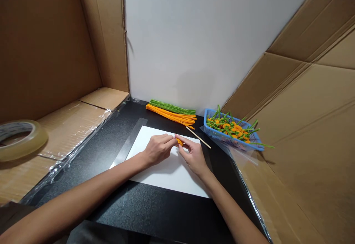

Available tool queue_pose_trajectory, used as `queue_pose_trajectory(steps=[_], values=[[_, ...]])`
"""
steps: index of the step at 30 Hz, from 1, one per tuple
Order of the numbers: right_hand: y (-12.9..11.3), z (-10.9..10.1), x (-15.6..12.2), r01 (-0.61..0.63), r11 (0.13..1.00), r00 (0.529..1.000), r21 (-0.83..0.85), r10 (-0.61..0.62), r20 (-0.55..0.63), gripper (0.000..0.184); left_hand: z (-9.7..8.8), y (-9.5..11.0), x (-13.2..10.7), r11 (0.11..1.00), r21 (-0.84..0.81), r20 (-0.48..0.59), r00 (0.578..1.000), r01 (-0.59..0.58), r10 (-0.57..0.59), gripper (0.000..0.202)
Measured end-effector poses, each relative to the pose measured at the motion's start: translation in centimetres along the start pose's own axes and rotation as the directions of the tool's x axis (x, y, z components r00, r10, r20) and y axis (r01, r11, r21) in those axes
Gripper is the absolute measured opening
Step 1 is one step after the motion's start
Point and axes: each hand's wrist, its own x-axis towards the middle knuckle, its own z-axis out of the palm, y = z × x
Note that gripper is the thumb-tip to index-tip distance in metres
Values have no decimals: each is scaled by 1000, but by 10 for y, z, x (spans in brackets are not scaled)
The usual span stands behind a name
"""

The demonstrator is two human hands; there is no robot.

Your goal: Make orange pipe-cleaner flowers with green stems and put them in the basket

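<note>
watching through my head cam: both hands are over the far part of the white sheet (172, 182), and the small orange piece (179, 142) is between them. left hand (159, 149) has its fingers bunched, pinching one side; right hand (192, 157) pinches the other, thumb against fingers. orange strips (172, 115) and green strips (172, 106) lie beyond the sheet, blue basket (222, 136) off to its right.

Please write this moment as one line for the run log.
Left hand: at orange piece, grip unclear; right hand: pinching orange piece; under hands: sheet; beyond: green strips, orange strips, stick; right: basket
</note>
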Motion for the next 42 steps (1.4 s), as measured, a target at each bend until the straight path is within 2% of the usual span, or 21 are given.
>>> queue_pose_trajectory(steps=[4,7,9,14,18,21,24,29,33,42], values=[[1,0,0,-16,999,999,-29,15,-33,33,4,-2,-1,987,-85,68,989,133,-128,20],[3,2,0,-91,994,996,66,92,-12,35,5,-3,0,933,-217,172,952,288,-253,15],[5,4,1,-146,977,989,153,149,-11,35,4,-2,1,886,-295,238,925,359,-295,13],[11,7,3,-272,882,955,385,296,-2,38,-1,0,5,874,-300,300,908,382,-294,12],[12,7,4,-331,827,931,454,366,11,40,-3,2,7,884,-267,328,899,385,-292,12],[11,7,4,-337,835,929,436,370,9,40,-2,3,6,893,-248,328,900,375,-287,12],[8,8,3,-330,851,934,408,358,7,39,1,1,4,927,-197,293,921,320,-256,11],[6,4,2,-245,929,960,279,272,-62,33,3,-4,1,962,-128,257,945,240,-201,13],[9,0,1,-189,973,975,132,202,-90,33,2,-7,2,959,-198,260,954,203,-148,13],[-2,-4,-2,-60,995,994,-85,53,-91,25,-7,-7,7,889,-407,184,972,209,-144,12]])
